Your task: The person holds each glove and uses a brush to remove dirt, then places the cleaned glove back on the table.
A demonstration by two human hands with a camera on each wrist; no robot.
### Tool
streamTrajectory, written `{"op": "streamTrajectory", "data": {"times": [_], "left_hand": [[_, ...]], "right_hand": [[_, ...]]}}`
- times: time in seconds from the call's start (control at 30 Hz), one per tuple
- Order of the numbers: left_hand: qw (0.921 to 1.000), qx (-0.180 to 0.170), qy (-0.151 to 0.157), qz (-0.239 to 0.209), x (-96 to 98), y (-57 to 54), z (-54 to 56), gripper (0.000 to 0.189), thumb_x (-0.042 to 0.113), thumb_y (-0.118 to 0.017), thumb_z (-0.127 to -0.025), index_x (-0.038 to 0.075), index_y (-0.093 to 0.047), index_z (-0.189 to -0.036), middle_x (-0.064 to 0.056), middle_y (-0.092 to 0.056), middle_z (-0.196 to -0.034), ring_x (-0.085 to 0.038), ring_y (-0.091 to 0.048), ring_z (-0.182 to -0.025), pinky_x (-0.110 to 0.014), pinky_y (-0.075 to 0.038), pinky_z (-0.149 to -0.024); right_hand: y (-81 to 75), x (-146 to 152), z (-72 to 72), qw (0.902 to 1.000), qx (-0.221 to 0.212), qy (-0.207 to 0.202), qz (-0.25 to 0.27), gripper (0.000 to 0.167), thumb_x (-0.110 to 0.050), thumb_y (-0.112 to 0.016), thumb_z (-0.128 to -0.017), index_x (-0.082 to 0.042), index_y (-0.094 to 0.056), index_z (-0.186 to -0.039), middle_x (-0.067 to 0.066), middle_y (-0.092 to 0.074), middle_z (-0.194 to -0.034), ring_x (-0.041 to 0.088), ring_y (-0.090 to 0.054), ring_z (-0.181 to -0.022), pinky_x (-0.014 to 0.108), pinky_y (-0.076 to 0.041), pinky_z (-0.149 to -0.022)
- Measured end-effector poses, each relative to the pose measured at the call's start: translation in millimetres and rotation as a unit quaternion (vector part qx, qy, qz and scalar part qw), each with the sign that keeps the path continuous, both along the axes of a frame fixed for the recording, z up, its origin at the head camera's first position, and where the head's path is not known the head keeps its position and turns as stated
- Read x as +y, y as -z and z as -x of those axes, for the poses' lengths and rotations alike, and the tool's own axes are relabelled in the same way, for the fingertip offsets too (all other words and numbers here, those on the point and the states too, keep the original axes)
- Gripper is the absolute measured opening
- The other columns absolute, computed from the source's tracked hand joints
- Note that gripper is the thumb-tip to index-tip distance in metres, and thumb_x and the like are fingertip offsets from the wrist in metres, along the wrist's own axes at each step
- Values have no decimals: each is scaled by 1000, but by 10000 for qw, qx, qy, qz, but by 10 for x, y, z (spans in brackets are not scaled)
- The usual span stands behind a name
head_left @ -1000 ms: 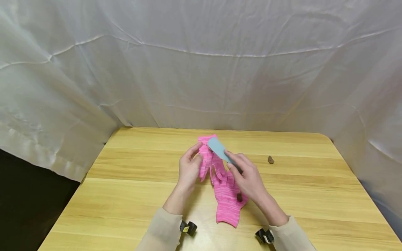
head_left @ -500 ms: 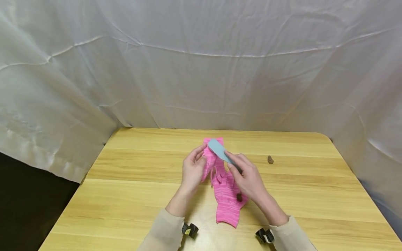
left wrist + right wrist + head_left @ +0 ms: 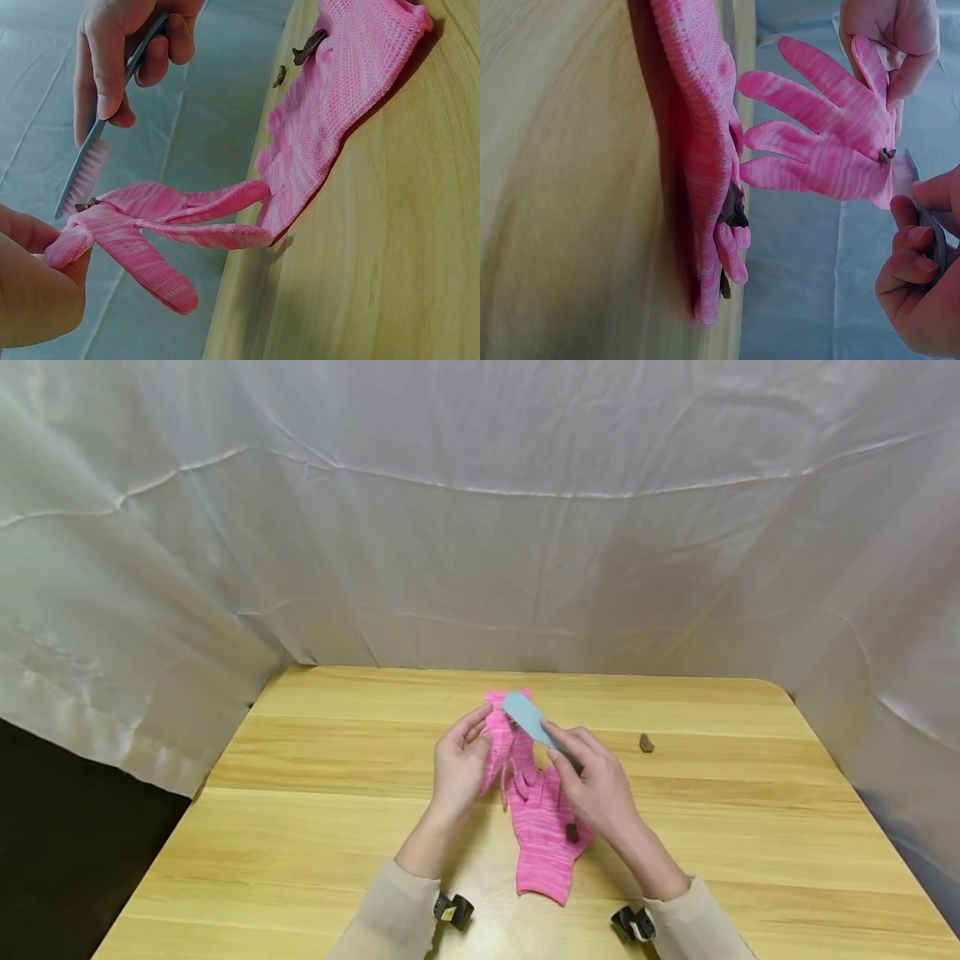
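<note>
My left hand (image 3: pixel 459 768) pinches a pink knitted glove (image 3: pixel 498 745) by its thumb and holds it raised above the table, its fingers hanging down. In my right hand (image 3: pixel 600 789) is a light blue brush (image 3: pixel 527 717), gripped by the handle, with pale bristles facing the raised glove. Beside the bristles, a small brown clump (image 3: pixel 886 155) clings to that glove. A second pink glove (image 3: pixel 543 852) lies flat on the table below the hands. On it rests a larger dark brown clump (image 3: pixel 572 832).
Another brown clump (image 3: pixel 647 742) lies on the wooden table (image 3: pixel 750 827), right of the gloves. A pale grey curtain (image 3: pixel 480 552) hangs behind the table and along its sides.
My left hand brought the raised glove rightward and slightly nearer, then stayed almost still. The brush in my right hand has since shifted slightly right over the glove.
</note>
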State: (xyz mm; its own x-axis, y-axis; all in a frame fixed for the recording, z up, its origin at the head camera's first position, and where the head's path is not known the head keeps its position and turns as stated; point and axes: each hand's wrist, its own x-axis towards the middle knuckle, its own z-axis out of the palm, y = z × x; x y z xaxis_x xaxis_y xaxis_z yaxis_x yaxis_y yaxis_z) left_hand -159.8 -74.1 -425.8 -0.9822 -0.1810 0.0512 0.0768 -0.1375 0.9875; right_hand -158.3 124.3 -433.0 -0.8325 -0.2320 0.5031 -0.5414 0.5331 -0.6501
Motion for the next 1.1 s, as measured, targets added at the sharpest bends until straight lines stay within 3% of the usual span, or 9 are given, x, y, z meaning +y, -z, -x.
{"op": "streamTrajectory", "data": {"times": [0.6,1.1], "left_hand": [[9997,-123,201,-44,5,21,-3,45,-6,-53,-99,6,-62,-141,-22,-62,-141,-1,-42,-58,-12,-40,-49],[9999,-67,-46,-80,5,-3,10,45,-9,-54,-97,5,-65,-138,-23,-63,-138,-1,-41,-56,-12,-39,-47]], "right_hand": [[13,-3,-7,9995,22,-197,241,48,1,-71,-95,-10,-65,-141,6,-71,-113,6,-50,-66,21,-47,-53],[16,26,19,9997,156,52,176,47,3,-73,-92,-10,-69,-136,7,-73,-110,4,-47,-57,21,-44,-45]]}}
